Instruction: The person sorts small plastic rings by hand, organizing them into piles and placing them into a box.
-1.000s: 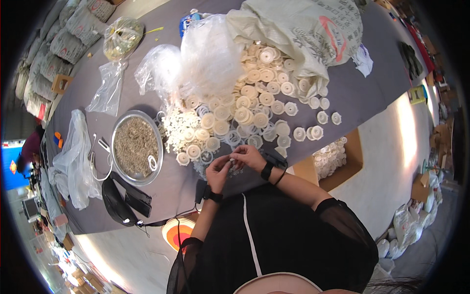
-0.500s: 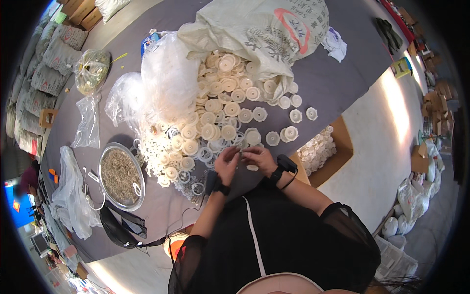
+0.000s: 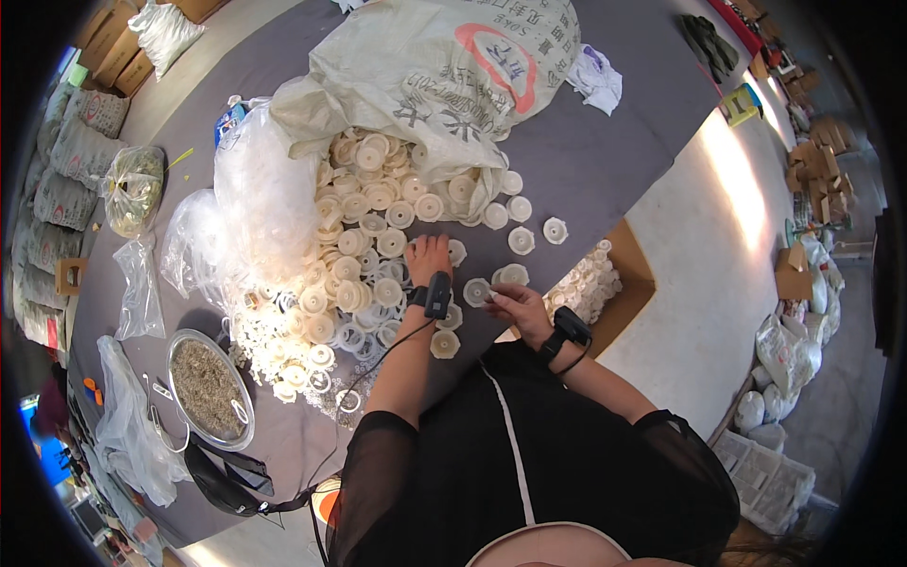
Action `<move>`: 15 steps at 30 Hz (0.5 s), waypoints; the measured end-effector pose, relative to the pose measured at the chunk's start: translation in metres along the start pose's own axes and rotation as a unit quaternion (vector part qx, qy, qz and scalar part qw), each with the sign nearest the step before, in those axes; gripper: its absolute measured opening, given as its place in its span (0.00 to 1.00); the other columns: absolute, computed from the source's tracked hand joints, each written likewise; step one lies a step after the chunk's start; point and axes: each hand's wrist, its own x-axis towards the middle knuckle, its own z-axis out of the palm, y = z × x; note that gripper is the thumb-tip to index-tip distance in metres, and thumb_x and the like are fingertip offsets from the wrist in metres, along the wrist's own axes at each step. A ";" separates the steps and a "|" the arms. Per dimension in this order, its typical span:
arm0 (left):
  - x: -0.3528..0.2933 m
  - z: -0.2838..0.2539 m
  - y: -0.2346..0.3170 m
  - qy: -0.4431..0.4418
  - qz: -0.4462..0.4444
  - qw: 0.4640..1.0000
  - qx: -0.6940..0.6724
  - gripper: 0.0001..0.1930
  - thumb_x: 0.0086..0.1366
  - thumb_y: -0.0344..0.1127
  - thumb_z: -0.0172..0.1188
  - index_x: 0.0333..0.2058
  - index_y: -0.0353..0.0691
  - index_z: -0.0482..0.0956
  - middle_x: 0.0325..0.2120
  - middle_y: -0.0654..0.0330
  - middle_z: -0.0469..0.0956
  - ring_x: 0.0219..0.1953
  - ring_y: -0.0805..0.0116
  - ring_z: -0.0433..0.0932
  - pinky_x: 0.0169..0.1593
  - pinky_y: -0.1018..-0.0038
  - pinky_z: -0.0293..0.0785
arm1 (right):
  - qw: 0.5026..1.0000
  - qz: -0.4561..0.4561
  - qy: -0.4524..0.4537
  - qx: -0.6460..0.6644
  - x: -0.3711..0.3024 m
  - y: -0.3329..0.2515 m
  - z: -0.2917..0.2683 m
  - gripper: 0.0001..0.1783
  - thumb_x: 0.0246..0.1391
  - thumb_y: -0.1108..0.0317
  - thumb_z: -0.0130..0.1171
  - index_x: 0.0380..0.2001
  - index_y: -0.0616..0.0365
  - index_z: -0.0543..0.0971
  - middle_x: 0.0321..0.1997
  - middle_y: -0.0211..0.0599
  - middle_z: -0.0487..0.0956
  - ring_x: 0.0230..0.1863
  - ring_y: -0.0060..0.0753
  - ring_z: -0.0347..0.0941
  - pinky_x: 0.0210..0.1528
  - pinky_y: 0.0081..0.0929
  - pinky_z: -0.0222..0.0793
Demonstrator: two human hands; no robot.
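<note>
My right hand (image 3: 521, 312) is near the table's front edge, thumb and fingers pinching the rim of a pale round plastic cap (image 3: 476, 292) with a scalloped edge. My left hand (image 3: 429, 261) reaches over the right side of a heap of similar cream caps (image 3: 350, 244), its fingers stretched forward and slightly apart. Beside those fingers lies another cap (image 3: 456, 252); whether they touch it is unclear. A few caps (image 3: 445, 343) lie between my wrists and the heap. White plastic rings (image 3: 351, 336) are mixed into the heap's near part.
A large woven sack (image 3: 425, 85) lies behind the heap, with clear plastic bags (image 3: 265, 189) to its left. A round metal tray (image 3: 250, 430) of small brownish pieces stands at left. Beyond the table edge at right, a cardboard box (image 3: 635, 274) holds many pale parts.
My hands, previously together near the table edge, have separated. The left has moved forward to the heap; the right holds a cap at its rim. The whole view has shifted.
</note>
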 end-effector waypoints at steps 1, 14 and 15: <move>-0.003 -0.004 0.001 -0.014 -0.025 0.997 -0.075 0.17 0.45 0.32 0.57 0.37 0.41 0.69 0.33 0.59 0.71 0.44 0.58 0.64 0.48 0.63 0.58 | 1.000 -0.018 -0.006 -0.011 0.002 0.000 0.001 0.15 0.49 0.70 0.53 0.42 0.64 0.70 0.37 0.41 0.75 0.35 0.32 0.74 0.37 0.25 0.71; -0.085 -0.094 -0.001 0.080 -0.304 0.733 -0.603 0.07 0.50 0.27 0.60 0.27 0.35 0.70 0.22 0.63 0.73 0.25 0.79 0.72 0.30 0.83 0.69 | 0.983 -0.055 -0.140 -0.103 0.014 0.025 0.070 0.11 0.49 0.74 0.52 0.37 0.66 0.72 0.34 0.39 0.76 0.33 0.29 0.74 0.36 0.22 0.71; -0.091 -0.097 -0.006 0.086 -0.306 0.734 -0.601 0.07 0.50 0.27 0.60 0.27 0.35 0.70 0.22 0.63 0.73 0.25 0.79 0.72 0.30 0.83 0.69 | 0.982 -0.054 -0.146 -0.104 0.012 0.028 0.078 0.11 0.49 0.74 0.52 0.37 0.66 0.72 0.34 0.39 0.76 0.33 0.29 0.74 0.36 0.22 0.71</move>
